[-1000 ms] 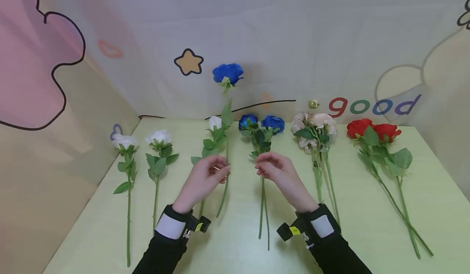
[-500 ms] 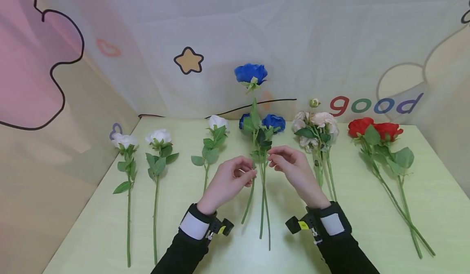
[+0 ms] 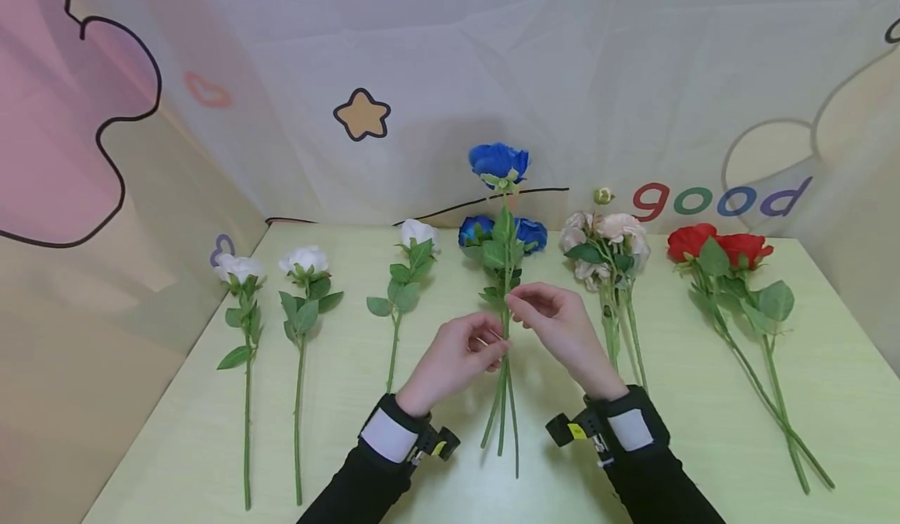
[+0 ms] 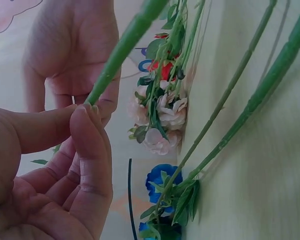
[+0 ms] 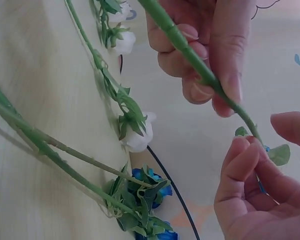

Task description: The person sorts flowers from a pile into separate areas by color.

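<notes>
My left hand [image 3: 450, 361] pinches the green stem [image 4: 121, 54] of a blue artificial rose [image 3: 499, 163] between thumb and fingertips. The bloom points away from me, raised above the table in front of the backdrop. My right hand [image 3: 560, 329] is beside the same stem, a little higher up. In the right wrist view its fingertips [image 5: 240, 150] are right at the stem, while its thumb [image 5: 292, 127] stands apart. Below lie two more blue roses [image 3: 532, 233] with crossed stems, partly covered by the held rose in the head view.
Three white roses [image 3: 305, 260] lie on the pale table [image 3: 176, 446] to the left. Toward the right are a bunch of pale pink flowers [image 3: 619, 229] and two red roses [image 3: 741, 251] with crossing stems. A printed cloth backdrop [image 3: 450, 63] rises behind the table.
My left hand has carried the blue rose rightward and then lowered it over the two lying blue roses. My right hand has shifted slightly right, then come in to the stem.
</notes>
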The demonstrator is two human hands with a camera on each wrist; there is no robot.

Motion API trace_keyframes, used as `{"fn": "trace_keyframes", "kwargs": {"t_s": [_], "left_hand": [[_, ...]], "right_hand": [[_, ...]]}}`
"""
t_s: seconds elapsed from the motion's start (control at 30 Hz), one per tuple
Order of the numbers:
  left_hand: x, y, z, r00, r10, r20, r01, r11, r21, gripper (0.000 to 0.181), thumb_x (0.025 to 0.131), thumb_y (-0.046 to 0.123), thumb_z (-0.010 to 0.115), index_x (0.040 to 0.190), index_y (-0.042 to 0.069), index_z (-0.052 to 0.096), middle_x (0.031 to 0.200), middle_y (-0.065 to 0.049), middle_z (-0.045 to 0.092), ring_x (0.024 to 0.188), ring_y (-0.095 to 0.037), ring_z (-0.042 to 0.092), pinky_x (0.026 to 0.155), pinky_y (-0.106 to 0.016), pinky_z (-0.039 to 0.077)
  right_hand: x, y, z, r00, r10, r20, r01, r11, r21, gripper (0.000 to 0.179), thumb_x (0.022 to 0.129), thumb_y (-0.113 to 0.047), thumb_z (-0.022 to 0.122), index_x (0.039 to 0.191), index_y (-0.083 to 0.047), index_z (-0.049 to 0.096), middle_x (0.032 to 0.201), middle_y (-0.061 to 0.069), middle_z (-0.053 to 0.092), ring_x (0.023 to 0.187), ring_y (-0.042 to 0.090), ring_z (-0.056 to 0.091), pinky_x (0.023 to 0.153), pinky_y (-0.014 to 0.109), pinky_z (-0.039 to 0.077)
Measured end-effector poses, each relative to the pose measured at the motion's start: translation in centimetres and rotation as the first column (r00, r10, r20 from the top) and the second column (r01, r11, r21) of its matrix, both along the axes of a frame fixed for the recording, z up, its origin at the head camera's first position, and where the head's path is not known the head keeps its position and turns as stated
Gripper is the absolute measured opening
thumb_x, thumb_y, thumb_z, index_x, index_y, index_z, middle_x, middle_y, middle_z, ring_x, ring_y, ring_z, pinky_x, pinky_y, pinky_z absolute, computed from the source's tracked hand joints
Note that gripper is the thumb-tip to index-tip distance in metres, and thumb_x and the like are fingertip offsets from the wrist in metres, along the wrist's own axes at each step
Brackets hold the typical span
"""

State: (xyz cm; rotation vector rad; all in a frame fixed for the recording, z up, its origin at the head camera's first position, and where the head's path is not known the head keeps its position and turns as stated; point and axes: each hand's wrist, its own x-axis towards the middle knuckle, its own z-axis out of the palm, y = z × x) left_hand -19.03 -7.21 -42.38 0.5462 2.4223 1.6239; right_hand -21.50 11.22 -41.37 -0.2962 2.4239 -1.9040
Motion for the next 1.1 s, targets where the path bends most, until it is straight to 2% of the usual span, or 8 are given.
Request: {"fn": "trace_keyframes", "kwargs": {"t_s": [0.07, 0.17, 0.27, 0.47, 0.57, 0.9, 1.0, 1.1], "left_hand": [[0.1, 0.2, -0.2, 1.0, -0.009, 0.005, 0.009, 1.0, -0.005, 0.013, 0.096, 0.01, 0.066, 0.107, 0.001, 0.064, 0.096, -0.018, 0.072, 0.068, -0.007, 0.066, 0.069, -0.034, 0.061], [0.2, 0.4, -0.3, 1.0, -0.015, -0.003, 0.015, 1.0, -0.017, 0.013, 0.097, 0.009, 0.066, 0.106, 0.001, 0.064, 0.095, -0.017, 0.072, 0.069, -0.007, 0.066, 0.068, -0.03, 0.06], [0.3, 0.7, -0.4, 1.0, -0.022, -0.002, 0.022, 0.999, -0.031, 0.012, 0.097, 0.008, 0.065, 0.106, 0.001, 0.064, 0.095, -0.016, 0.073, 0.069, -0.01, 0.067, 0.065, -0.023, 0.058], [0.5, 1.1, -0.3, 0.999, -0.032, 0.015, 0.032, 0.998, -0.053, 0.013, 0.097, 0.01, 0.065, 0.107, 0.001, 0.064, 0.095, -0.015, 0.074, 0.075, -0.03, 0.073, 0.062, -0.019, 0.053], [0.4, 1.3, -0.5, 0.999, -0.027, 0.025, 0.029, 0.998, -0.059, 0.012, 0.097, 0.011, 0.065, 0.106, 0.002, 0.065, 0.094, -0.013, 0.074, 0.077, -0.034, 0.073, 0.062, -0.02, 0.053], [0.2, 1.0, -0.7, 0.999, -0.042, 0.033, 0.046, 0.993, -0.113, 0.012, 0.1, 0.018, 0.064, 0.105, 0.007, 0.066, 0.088, -0.01, 0.076, 0.073, -0.022, 0.073, 0.063, -0.022, 0.052], [-0.2, 0.1, -0.5, 1.0, -0.021, 0.017, 0.023, 0.993, -0.112, 0.017, 0.102, 0.02, 0.06, 0.108, 0.006, 0.067, 0.088, -0.011, 0.076, 0.076, -0.025, 0.073, 0.065, -0.021, 0.054], [-0.6, -1.0, -0.2, 0.999, 0.037, -0.011, -0.038, 0.995, -0.094, 0.02, 0.103, 0.022, 0.058, 0.109, 0.005, 0.067, 0.088, -0.014, 0.075, 0.078, -0.031, 0.074, 0.066, -0.022, 0.056]], "right_hand": [[0.1, 0.0, -0.1, 1.0, -0.005, -0.012, 0.006, 1.0, 0.029, 0.026, 0.098, -0.018, 0.065, 0.114, 0.002, 0.069, 0.103, 0.02, 0.071, 0.084, 0.008, 0.065, 0.078, 0.025, 0.054], [0.1, 0.0, -0.1, 0.999, -0.022, -0.031, 0.024, 0.997, 0.07, 0.026, 0.097, -0.02, 0.068, 0.112, 0.001, 0.072, 0.106, 0.02, 0.073, 0.088, 0.012, 0.068, 0.078, 0.024, 0.055], [0.1, 0.0, -0.2, 0.998, -0.046, -0.046, 0.05, 0.995, 0.091, 0.026, 0.096, -0.02, 0.069, 0.11, 0.001, 0.073, 0.104, 0.022, 0.074, 0.084, 0.014, 0.069, 0.075, 0.022, 0.054], [0.2, -0.2, -0.1, 0.995, -0.081, -0.062, 0.086, 0.992, 0.087, 0.022, 0.095, -0.016, 0.07, 0.104, 0.004, 0.075, 0.095, 0.023, 0.075, 0.07, 0.006, 0.064, 0.066, 0.02, 0.053], [0.3, -0.2, -0.1, 0.996, -0.073, -0.058, 0.077, 0.994, 0.076, 0.021, 0.095, -0.013, 0.069, 0.104, 0.005, 0.075, 0.094, 0.024, 0.074, 0.069, 0.007, 0.065, 0.065, 0.02, 0.054], [0.2, -0.3, -0.2, 0.996, -0.077, -0.047, 0.081, 0.993, 0.09, 0.021, 0.095, -0.012, 0.068, 0.105, 0.006, 0.074, 0.087, 0.023, 0.074, 0.064, 0.007, 0.064, 0.062, 0.021, 0.051], [0.0, -0.2, -0.4, 0.996, -0.082, -0.021, 0.083, 0.991, 0.102, 0.022, 0.096, -0.013, 0.067, 0.106, 0.006, 0.074, 0.085, 0.02, 0.074, 0.065, 0.009, 0.064, 0.062, 0.021, 0.051], [-0.3, -0.1, -1.0, 0.996, -0.087, 0.015, 0.085, 0.988, 0.129, 0.023, 0.096, -0.013, 0.066, 0.106, 0.006, 0.074, 0.082, 0.016, 0.074, 0.067, 0.012, 0.064, 0.062, 0.022, 0.051]]}}
